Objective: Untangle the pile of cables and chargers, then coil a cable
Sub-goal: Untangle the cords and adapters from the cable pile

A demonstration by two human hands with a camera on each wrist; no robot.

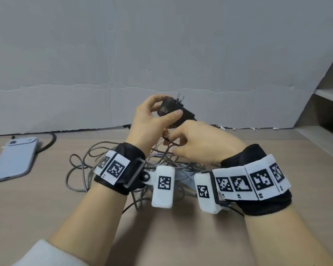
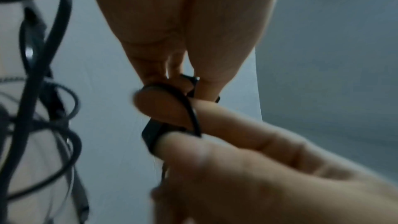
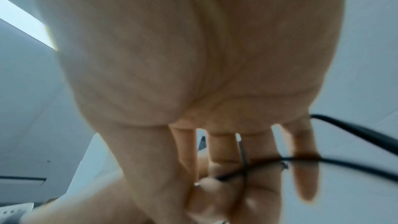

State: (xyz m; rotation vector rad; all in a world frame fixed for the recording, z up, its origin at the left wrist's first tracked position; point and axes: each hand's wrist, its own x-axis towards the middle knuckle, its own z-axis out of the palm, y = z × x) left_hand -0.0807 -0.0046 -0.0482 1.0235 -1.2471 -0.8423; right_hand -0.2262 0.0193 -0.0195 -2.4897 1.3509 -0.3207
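Note:
My left hand (image 1: 166, 106) is raised above the wooden table (image 1: 181, 237) and grips a black charger plug (image 1: 185, 112), prongs pointing up. My right hand (image 1: 172, 140), just below and to the right of it, pinches a thin black cable (image 1: 166, 138) that loops round a finger. In the left wrist view the same thin black cable (image 2: 191, 113) wraps over a right-hand finger beside the charger plug (image 2: 149, 135). The thin cable (image 3: 344, 163) crosses my right fingers (image 3: 305, 176). A tangled pile of braided grey and black cables (image 1: 81, 166) lies under both wrists.
A light blue phone (image 1: 15, 158) lies face down at the left of the table, with a thick black cord (image 1: 51, 142) behind it. A grey wall (image 1: 161, 54) closes the back. Shelves (image 1: 331, 96) stand at the right.

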